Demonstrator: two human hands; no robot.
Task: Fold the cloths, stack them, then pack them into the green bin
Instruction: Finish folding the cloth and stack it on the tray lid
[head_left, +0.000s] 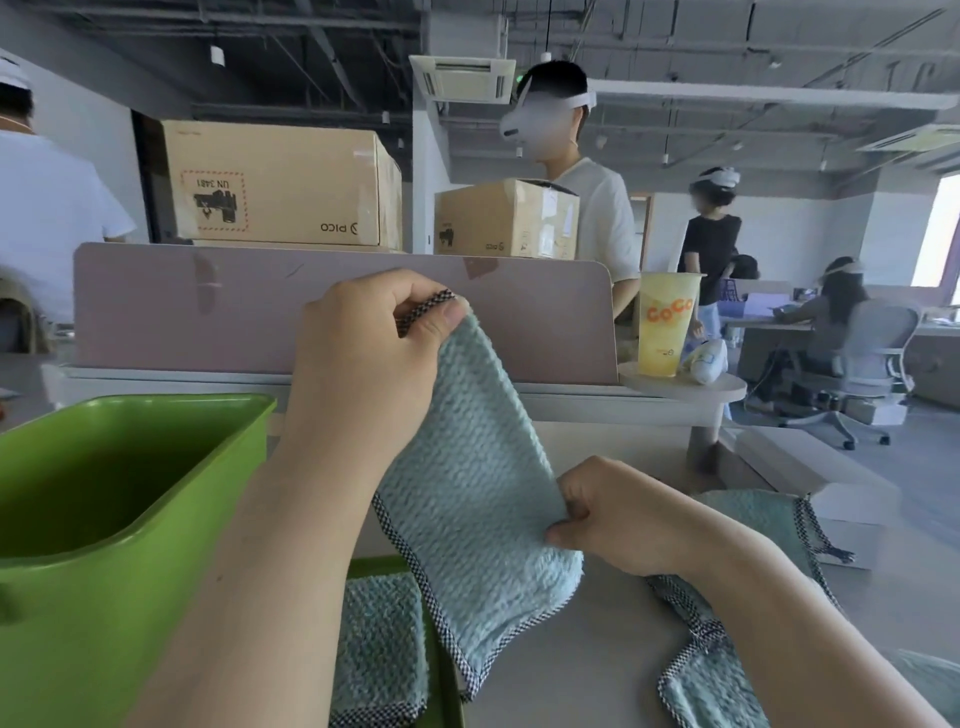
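Both grips were closed on the blue cloth (478, 467), and we had it up off the surface (566, 680)! The left hand (363, 358) rode high, its thumb and curled fingers pinching the checked top corner. The right hand (618, 514) sat lower and to the right of it, pinching the cloth's right edge about halfway down.

So the cloth hung below the left grip, its long axis running steeply down from that corner to the checked hem. The hem dangled close to the surface, below and left of the right grip. That was the relation that mattered, we judged: for a fold, the top corner had to come down to the hem, and the left grip held the end with the way to travel.

The green bin (156, 410) stood left of both grips, nearer the left one, and we saw no cloth inside it. A folded cloth (379, 649) lay below the left grip, under the forearm, on a flat green piece (447, 691); lid or tray, we couldn't tell. Loose cloths (753, 519) sprawled right of and beneath the right grip. Beyond the left grip rose the divider (208, 312), with a drink cup (667, 322) well off to the right. The dangling hem could have dragged across the folded cloth; nothing else crowded the fold.
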